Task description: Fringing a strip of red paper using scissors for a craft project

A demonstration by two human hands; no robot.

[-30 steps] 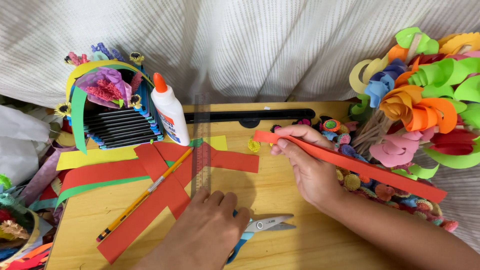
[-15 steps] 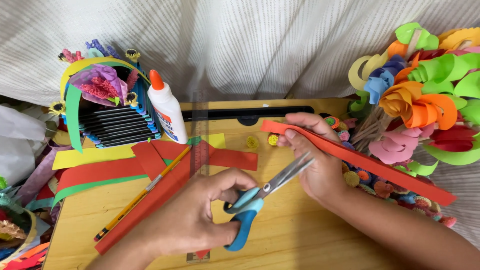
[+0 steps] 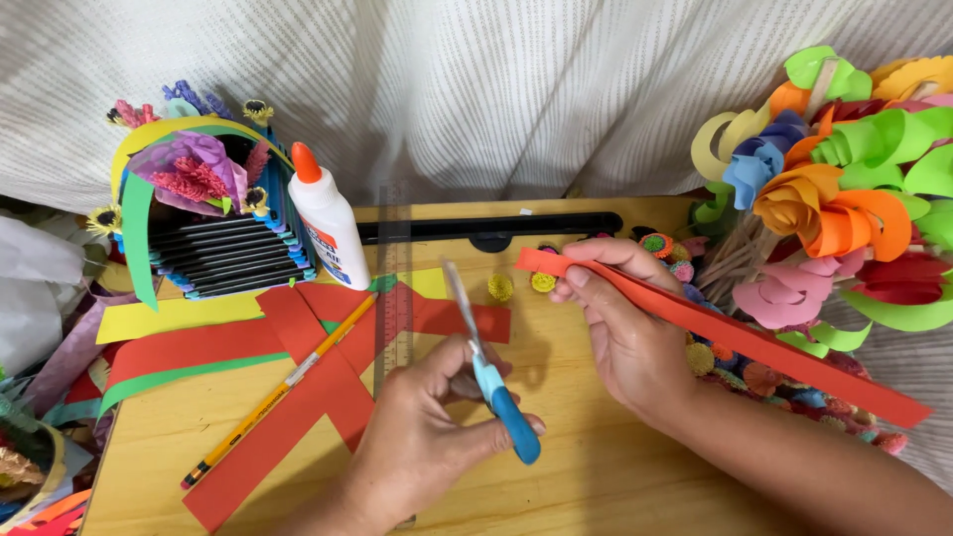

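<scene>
My left hand (image 3: 422, 437) grips blue-handled scissors (image 3: 486, 362), lifted off the wooden board with the blades pointing up and away. My right hand (image 3: 620, 328) pinches a long red paper strip (image 3: 735, 337) near its left end; the strip slants down to the right over my forearm. The scissor tips are a short way left of the strip's end, apart from it.
Red, yellow and green paper strips (image 3: 298, 347), a pencil (image 3: 283, 382) and a clear ruler (image 3: 393, 288) lie on the wooden board (image 3: 596, 486). A white glue bottle (image 3: 328, 228) stands beside a stick-built basket (image 3: 213, 238). Paper flowers (image 3: 844, 189) crowd the right. Small quilled pieces (image 3: 501, 288) lie nearby.
My left hand picked the scissors up off the board and swung them from pointing right toward the strip to pointing upward. My right hand kept the red strip, shifting slightly.
</scene>
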